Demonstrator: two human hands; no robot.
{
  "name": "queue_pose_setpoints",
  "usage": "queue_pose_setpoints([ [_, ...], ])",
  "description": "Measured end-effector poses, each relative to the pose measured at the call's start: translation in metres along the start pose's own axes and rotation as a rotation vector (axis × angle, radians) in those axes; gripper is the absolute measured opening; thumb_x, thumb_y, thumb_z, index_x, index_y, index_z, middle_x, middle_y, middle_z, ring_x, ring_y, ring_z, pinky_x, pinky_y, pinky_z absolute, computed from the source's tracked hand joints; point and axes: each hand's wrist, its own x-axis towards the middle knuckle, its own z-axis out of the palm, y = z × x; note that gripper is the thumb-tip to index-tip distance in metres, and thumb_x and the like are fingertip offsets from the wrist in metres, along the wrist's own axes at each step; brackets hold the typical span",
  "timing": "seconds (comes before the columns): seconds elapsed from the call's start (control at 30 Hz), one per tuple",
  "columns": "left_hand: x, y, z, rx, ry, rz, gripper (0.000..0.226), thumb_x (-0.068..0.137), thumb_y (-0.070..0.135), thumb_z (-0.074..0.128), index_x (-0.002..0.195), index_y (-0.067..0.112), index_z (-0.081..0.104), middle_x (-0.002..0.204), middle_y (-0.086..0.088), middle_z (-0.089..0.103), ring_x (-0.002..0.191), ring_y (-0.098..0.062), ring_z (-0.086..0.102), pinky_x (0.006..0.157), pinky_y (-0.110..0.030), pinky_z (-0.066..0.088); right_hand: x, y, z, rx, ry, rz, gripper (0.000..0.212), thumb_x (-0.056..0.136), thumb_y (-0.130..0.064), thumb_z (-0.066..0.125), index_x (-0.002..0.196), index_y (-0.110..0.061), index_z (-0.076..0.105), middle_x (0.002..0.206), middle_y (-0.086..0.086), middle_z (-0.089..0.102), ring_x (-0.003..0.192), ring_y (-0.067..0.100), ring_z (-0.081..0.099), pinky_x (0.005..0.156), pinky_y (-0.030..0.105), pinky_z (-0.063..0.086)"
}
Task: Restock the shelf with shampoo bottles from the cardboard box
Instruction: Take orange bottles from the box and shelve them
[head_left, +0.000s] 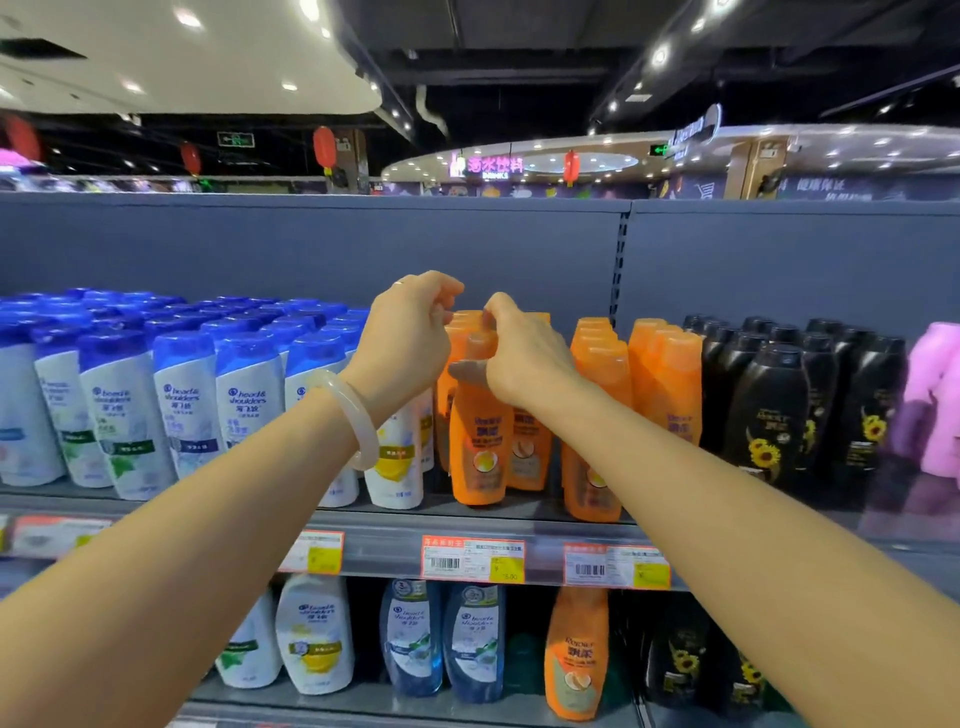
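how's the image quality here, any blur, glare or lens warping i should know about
Head view: wide-angle warping bows the shelf edge and stretches the forearms; the pink bottles at far right and the blue-capped bottles at far left smear with blur; ceiling lights flare as white blobs; the left hand and right hand and orange bottles are fairly sharp and evenly lit.

Price tags (472, 558) blurred; pink bottles (935, 395) cut off at right edge.

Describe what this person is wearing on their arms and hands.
Both forearms are bare, with no sleeves or gloves in view. The left wrist carries a smooth, pale, translucent bangle. The left hand has a thin ring on one of its fingers. The right hand wears nothing visible.
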Motion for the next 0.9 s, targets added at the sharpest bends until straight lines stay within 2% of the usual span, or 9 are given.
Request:
queue_pose_setpoints([
  [0.1,-0.003,-0.001,0.002,0.026,-0.029,0.015,0.039,0.093,0.000,0.035,0.124,0.011,0.054,0.123,-0.009,0.058,0.113,-0.021,0.057,0.086,-0.025,0.041,-0.002,-0.001,-0.006,0.006,0.005,-0.018,0.047,0.082,-0.040,0.065,0.118,-0.021,0.041,0.115,0.007,0.058,0.088,0.025,0.051,0.065,0.034,0.039],
  [0.2,-0.006,0.001,0.004,0.004,-0.023,0.038,0.040,0.092,0.000,0.034,0.124,0.011,0.054,0.121,-0.008,0.059,0.110,-0.020,0.058,0.085,-0.026,0.043,-0.010,0.000,-0.029,0.048,0.055,-0.043,0.040,0.078,-0.039,0.065,0.108,-0.022,0.045,0.103,0.002,0.060,0.090,0.025,0.057,0.071,0.038,0.049],
  [0.3,-0.004,0.004,0.010,-0.048,-0.024,0.036,0.039,0.093,0.001,0.033,0.122,0.011,0.055,0.118,-0.008,0.061,0.106,-0.019,0.059,0.088,-0.030,0.047,-0.022,0.004,-0.064,0.123,0.059,-0.056,0.041,0.074,-0.040,0.069,0.106,-0.023,0.048,0.089,-0.004,0.054,0.089,0.025,0.059,0.075,0.044,0.055],
  [0.43,-0.007,0.017,0.029,-0.016,-0.141,0.056,0.031,0.095,0.014,0.041,0.122,0.013,0.056,0.119,-0.007,0.062,0.108,-0.023,0.057,0.086,-0.027,0.042,-0.038,0.024,-0.102,0.249,0.009,0.012,0.041,0.072,-0.035,0.073,0.105,-0.022,0.051,0.095,-0.001,0.051,0.090,0.027,0.061,0.071,0.046,0.059],
  [0.5,-0.011,0.026,0.040,-0.012,-0.211,0.099,0.032,0.095,0.023,0.047,0.124,0.012,0.054,0.122,-0.006,0.060,0.109,-0.021,0.057,0.087,-0.027,0.041,-0.044,0.036,-0.113,0.226,0.035,0.047,0.040,0.071,-0.035,0.074,0.103,-0.021,0.053,0.090,-0.003,0.051,0.089,0.026,0.061,0.072,0.045,0.058],
  [0.6,-0.015,0.040,0.055,-0.018,-0.303,0.185,0.047,0.090,0.032,0.056,0.132,0.013,0.046,0.128,-0.007,0.055,0.112,-0.020,0.056,0.089,-0.030,0.044,-0.047,0.053,-0.123,0.116,0.078,0.077,0.040,0.072,-0.036,0.073,0.103,-0.020,0.052,0.084,-0.005,0.047,0.091,0.027,0.059,0.077,0.047,0.056],
  [0.7,-0.017,0.048,0.068,0.025,-0.396,0.206,0.069,0.079,0.037,0.069,0.137,0.018,0.036,0.128,-0.005,0.054,0.114,-0.023,0.054,0.090,-0.034,0.046,-0.047,0.070,-0.125,0.035,0.090,0.132,0.040,0.075,-0.037,0.071,0.104,-0.022,0.048,0.082,-0.006,0.044,0.090,0.029,0.057,0.076,0.045,0.056],
  [0.8,-0.021,0.052,0.080,0.079,-0.427,0.179,0.081,0.075,0.041,0.072,0.141,0.024,0.027,0.131,-0.009,0.050,0.109,-0.025,0.055,0.083,-0.031,0.045,-0.046,0.086,-0.123,0.005,0.100,0.186,0.042,0.076,-0.037,0.069,0.108,-0.021,0.047,0.093,0.001,0.049,0.093,0.028,0.056,0.077,0.046,0.056],
  [0.9,-0.024,0.054,0.086,0.090,-0.384,0.127,0.081,0.076,0.040,0.072,0.141,0.027,0.026,0.127,-0.012,0.050,0.103,-0.028,0.057,0.076,-0.030,0.043,-0.043,0.099,-0.115,-0.027,0.112,0.213,0.041,0.077,-0.038,0.067,0.108,-0.022,0.047,0.104,0.004,0.051,0.093,0.027,0.054,0.078,0.045,0.054],
])
